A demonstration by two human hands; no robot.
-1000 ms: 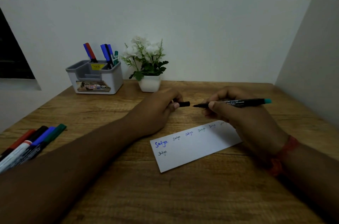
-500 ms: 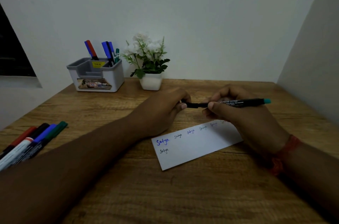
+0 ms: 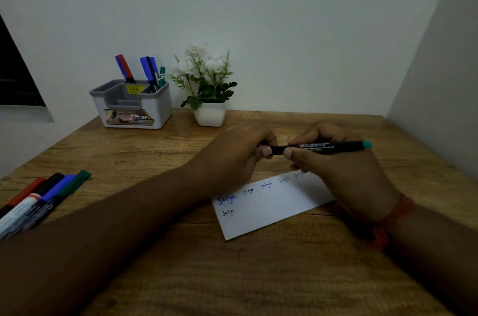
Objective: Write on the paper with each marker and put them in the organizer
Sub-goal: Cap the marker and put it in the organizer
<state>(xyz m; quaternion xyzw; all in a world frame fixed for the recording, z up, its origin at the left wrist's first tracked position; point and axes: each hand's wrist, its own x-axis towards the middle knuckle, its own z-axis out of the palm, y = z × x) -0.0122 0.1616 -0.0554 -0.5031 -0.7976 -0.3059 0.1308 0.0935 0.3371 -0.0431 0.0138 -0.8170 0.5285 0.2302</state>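
- The cap, a second ago held apart from the tip, now sits pushed onto the black marker [image 3: 328, 147], just above the paper [image 3: 271, 205].
- The left hand [image 3: 238, 160] pinches the capped end; the right hand [image 3: 333, 168] grips the barrel.
- Judged next: the organizer [image 3: 132, 103], far left of the paper.

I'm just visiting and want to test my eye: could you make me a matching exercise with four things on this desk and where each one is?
Things:
1. teal-tipped marker
2. paper
3. organizer
4. potted plant

Places:
A. back left of the desk, markers standing in it
B. flat on the desk below the hands
C. held between the left hand and right hand
D. just right of the organizer, by the wall

Pairs: 1-C, 2-B, 3-A, 4-D
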